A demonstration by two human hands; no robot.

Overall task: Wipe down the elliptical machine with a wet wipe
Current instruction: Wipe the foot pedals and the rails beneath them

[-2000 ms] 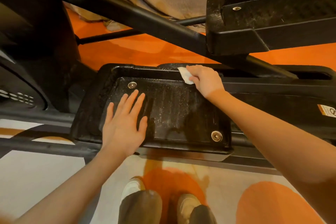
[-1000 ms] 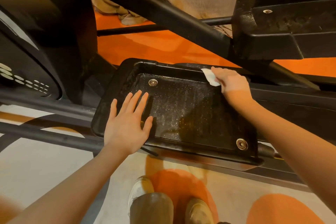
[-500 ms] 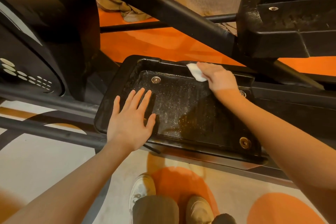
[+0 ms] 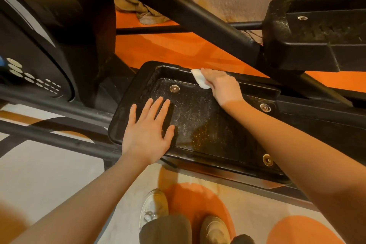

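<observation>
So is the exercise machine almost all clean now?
Not yet. The right hand holds the wet wipe against the far rim of the near pedal, while the left hand rests flat on it. The pedal's floor looks streaky and speckled. The other pedal looks dusty, so lots remains.

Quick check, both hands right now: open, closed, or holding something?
Left hand: open, fingers spread flat on the black plastic foot pedal.
Right hand: holding the white wet wipe against the pedal's far rim.
</observation>
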